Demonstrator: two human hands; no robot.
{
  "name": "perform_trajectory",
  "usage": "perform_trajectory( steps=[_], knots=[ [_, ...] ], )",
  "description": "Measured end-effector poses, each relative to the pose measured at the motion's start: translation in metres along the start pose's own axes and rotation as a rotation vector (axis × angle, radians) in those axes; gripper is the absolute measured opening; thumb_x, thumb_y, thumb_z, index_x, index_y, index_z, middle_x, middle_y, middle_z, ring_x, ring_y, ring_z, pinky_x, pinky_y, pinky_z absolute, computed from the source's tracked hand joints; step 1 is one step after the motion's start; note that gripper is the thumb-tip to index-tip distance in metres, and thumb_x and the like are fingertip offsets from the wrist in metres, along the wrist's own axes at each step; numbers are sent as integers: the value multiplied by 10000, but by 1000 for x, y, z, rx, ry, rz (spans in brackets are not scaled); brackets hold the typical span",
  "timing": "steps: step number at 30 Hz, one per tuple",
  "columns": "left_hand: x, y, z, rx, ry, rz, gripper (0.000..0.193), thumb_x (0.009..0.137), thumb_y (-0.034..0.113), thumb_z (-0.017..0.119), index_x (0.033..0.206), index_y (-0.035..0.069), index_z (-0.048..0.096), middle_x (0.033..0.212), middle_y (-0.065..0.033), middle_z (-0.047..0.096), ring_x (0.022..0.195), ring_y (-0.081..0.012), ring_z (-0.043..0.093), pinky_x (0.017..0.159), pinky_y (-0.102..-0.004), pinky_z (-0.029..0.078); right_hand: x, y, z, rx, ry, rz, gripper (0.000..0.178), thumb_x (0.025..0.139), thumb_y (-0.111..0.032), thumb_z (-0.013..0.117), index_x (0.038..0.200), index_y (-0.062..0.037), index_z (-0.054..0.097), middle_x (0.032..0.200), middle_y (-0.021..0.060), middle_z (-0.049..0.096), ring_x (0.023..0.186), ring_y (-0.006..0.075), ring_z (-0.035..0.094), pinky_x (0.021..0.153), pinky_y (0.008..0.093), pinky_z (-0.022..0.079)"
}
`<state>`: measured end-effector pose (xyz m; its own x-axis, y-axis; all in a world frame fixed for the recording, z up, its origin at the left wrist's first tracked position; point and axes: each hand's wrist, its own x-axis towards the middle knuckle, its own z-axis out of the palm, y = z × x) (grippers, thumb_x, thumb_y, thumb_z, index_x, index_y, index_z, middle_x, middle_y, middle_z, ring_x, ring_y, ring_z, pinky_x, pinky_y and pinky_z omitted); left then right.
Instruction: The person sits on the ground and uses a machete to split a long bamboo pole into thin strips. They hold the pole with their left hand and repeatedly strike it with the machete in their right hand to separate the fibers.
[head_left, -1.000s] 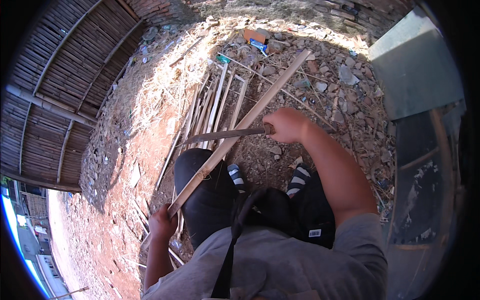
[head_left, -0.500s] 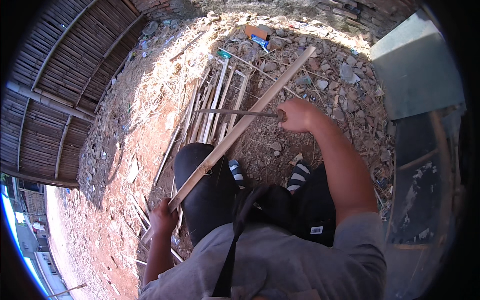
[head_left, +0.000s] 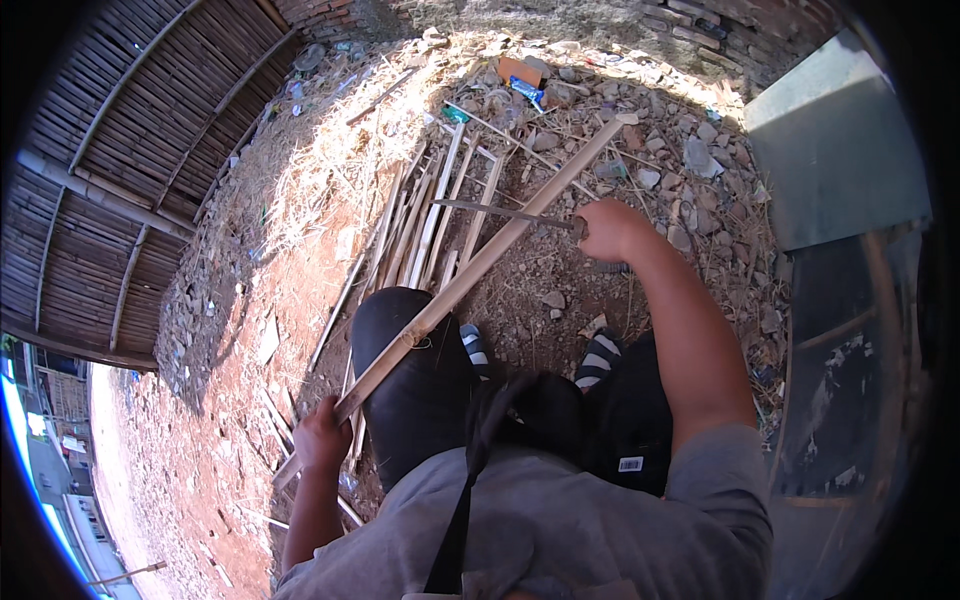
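Note:
A long split bamboo strip (head_left: 450, 297) slants across my raised left knee (head_left: 408, 385), its node lying over the knee. Near its lower end, my left hand (head_left: 322, 434) is closed round the strip. My right hand (head_left: 606, 230) grips the handle of a long, narrow-bladed knife (head_left: 507, 212). The blade crosses the strip's upper part and touches or nearly touches it; its tip points left. The fingers of the right hand hide most of the handle.
Several bamboo strips (head_left: 437, 225) lie on the ground ahead, left of centre. Stones and litter (head_left: 690, 190) cover the ground to the right. A woven bamboo wall (head_left: 110, 130) stands left, a grey-green panel (head_left: 835, 150) right. A brick wall (head_left: 700, 30) closes the far side.
My right hand has drawn the knife to the right, so less of the blade reaches past the strip, and the blade tilts more. My left hand keeps its grip on the strip.

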<state>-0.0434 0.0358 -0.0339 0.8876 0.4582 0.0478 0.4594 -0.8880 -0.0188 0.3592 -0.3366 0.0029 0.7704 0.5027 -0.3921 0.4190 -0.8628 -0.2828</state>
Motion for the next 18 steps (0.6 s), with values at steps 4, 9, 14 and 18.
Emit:
perform_trajectory(
  steps=[4,9,14,18],
  knots=[
    [-7,3,-2,11,-2,-49,335,784,145,665,1118,171,661,809,-153,712,740,-367,707,682,-490,569,-22,-36,0,-18,47,-92,280,818,-162,620,1075,-76,691,1051,171,713,978,359,688,882,466,555],
    [-7,0,9,-25,-3,-28,331,782,154,666,1112,172,664,825,-159,710,736,-372,704,681,-493,569,-7,-15,0,64,-2,-45,285,821,-173,625,1078,-72,693,1079,177,711,1004,354,688,907,450,557],
    [7,5,-12,65,-29,-47,292,791,186,661,1083,171,671,810,-164,703,721,-376,701,665,-491,571,0,13,10,34,57,44,327,813,-135,610,1118,-55,696,1109,191,700,1041,345,679,910,449,555],
    [-6,0,3,15,39,-47,281,791,161,662,1071,183,680,807,-155,706,724,-380,700,658,-498,567,-14,-24,7,14,29,-58,288,804,-121,601,1066,-60,703,1074,185,705,1019,343,684,897,450,560]
  ],
)
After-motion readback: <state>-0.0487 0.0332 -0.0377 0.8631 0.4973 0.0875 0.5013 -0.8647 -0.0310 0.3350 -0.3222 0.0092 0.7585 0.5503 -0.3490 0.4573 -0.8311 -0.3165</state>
